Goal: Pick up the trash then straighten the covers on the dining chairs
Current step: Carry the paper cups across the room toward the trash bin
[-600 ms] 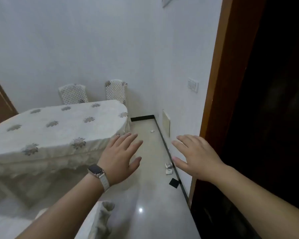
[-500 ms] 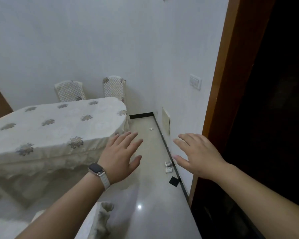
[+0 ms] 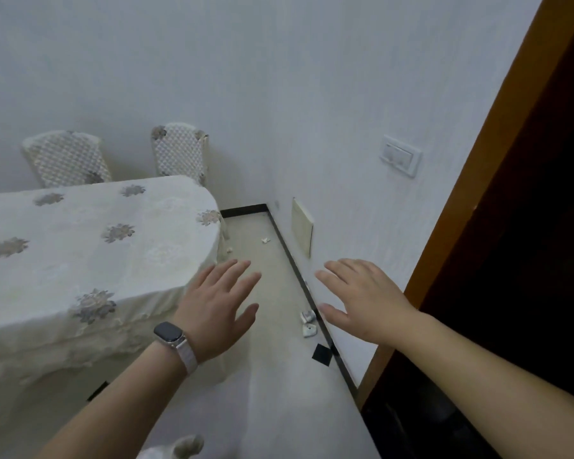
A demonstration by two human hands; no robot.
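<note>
Both of my hands are stretched out palm down over the pale floor, holding nothing. My left hand, with a watch on the wrist, hovers by the table's near corner. My right hand floats close to the right wall. Between and below them, crumpled white trash and a second white scrap lie by the black skirting. A flat black piece rests just nearer. A small white scrap lies farther down the floor. Two dining chairs with patterned covers, the left chair and the right chair, stand behind the table.
A dining table under a cream flowered cloth fills the left. A wooden door frame and dark doorway are on the right. A wall switch and a cream wall panel sit on the right wall. Another covered chair top shows at the bottom edge.
The view has shifted forward and tilted slightly; the table and chairs sit lower and closer. Both hands stay open and spread in nearly the same pose.
</note>
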